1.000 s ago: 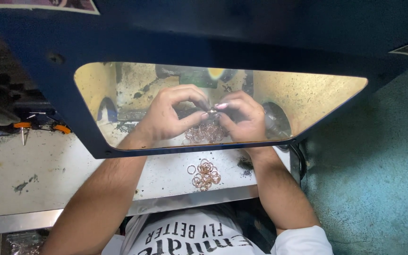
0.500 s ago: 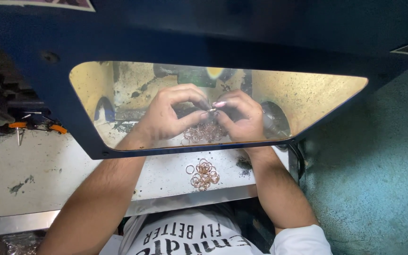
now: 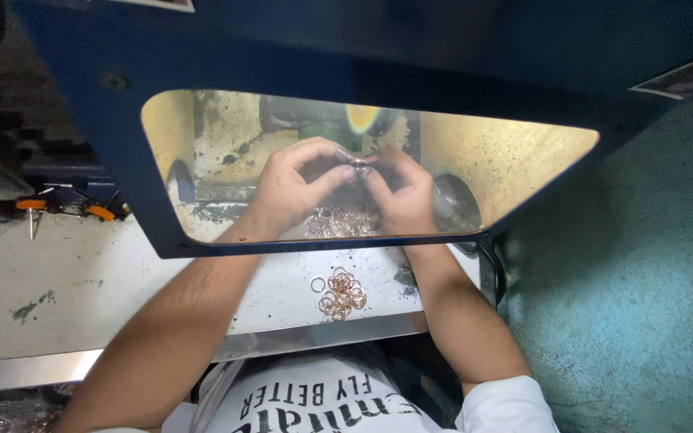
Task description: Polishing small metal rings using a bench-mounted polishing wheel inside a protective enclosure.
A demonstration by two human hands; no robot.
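Blue hood w/ clear window sits over the grip; both hands work behind the window, seen through it. Worn grey bench runs below and left of the grip.

L hand and R hand meet fingertip to fingertip, both pinching one small ring between thumb and forefingers. Ring is held up just under a green-and-yellow machine part; can't tell if it touches.

Progress, as a judgement only: one ring in hand. Copper-coloured ring pile lies right under the grip, behind the window. Second pile sits nearer the body, outside the window, one loose ring just left of it. Can't tell which pile is done and which is left, so no count either way.

Labels/signs: pale sticker edge at top of hood, up-left of the grip; another strip far right on the hood edge. Both cut off, print too small to make out. White print on the person's dark shirt below the grip.

Orange-handled tools lie far left of the grip.
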